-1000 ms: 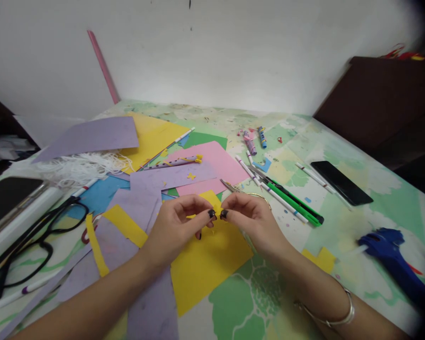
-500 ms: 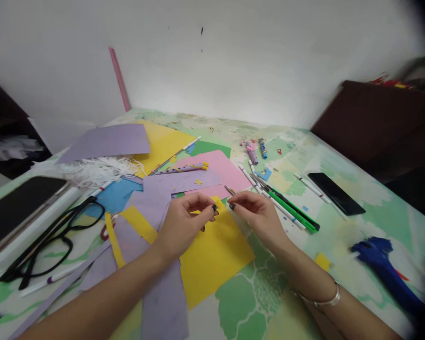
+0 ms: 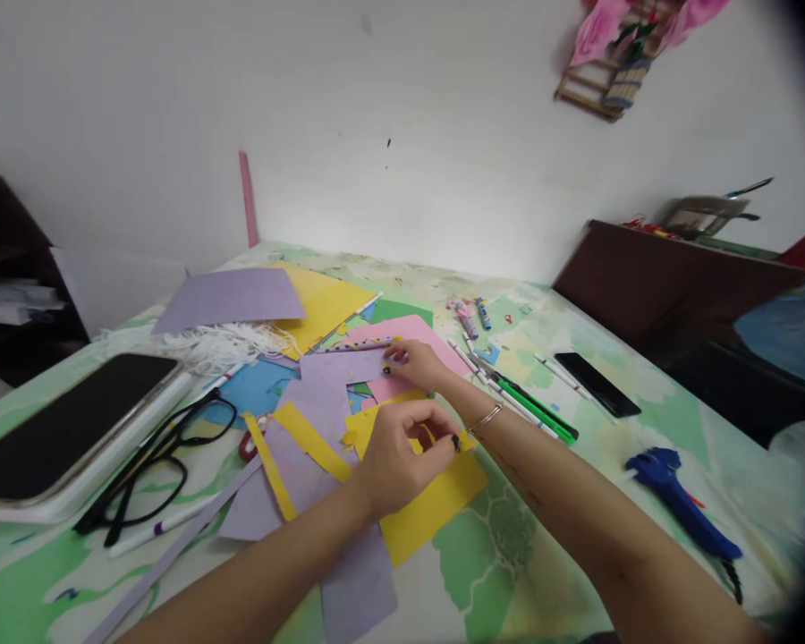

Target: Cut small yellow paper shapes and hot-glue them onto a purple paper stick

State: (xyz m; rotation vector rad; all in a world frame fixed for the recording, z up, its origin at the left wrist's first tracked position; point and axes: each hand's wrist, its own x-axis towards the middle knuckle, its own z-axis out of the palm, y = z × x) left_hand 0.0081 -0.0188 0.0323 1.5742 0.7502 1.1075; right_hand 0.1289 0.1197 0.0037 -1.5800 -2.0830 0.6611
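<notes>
My left hand (image 3: 409, 456) is closed in a pinch above a yellow sheet of paper (image 3: 436, 510). A small yellow paper cutout (image 3: 468, 441) shows at its thumb and fingertip. Farther forward, my right hand (image 3: 416, 365) reaches across to a purple paper strip (image 3: 335, 367). Its fingertips are drawn together on the strip's right end, and what lies between them is hidden. Just beyond these fingers lies a purple rolled paper stick (image 3: 355, 345) with dark spots and yellow trim. Another yellow scrap (image 3: 350, 438) lies left of my left hand.
Black glasses (image 3: 167, 447), a large phone (image 3: 73, 420) and white string (image 3: 207, 340) lie left. On the right are a green cutter (image 3: 537, 407), markers, a second phone (image 3: 597, 383) and a blue glue gun (image 3: 684, 505). Two small paper figures (image 3: 473, 315) stand farther back.
My right hand has moved forward and left, from beside my left hand to the purple strip. My left hand keeps its pinch. The camera view has tilted up.
</notes>
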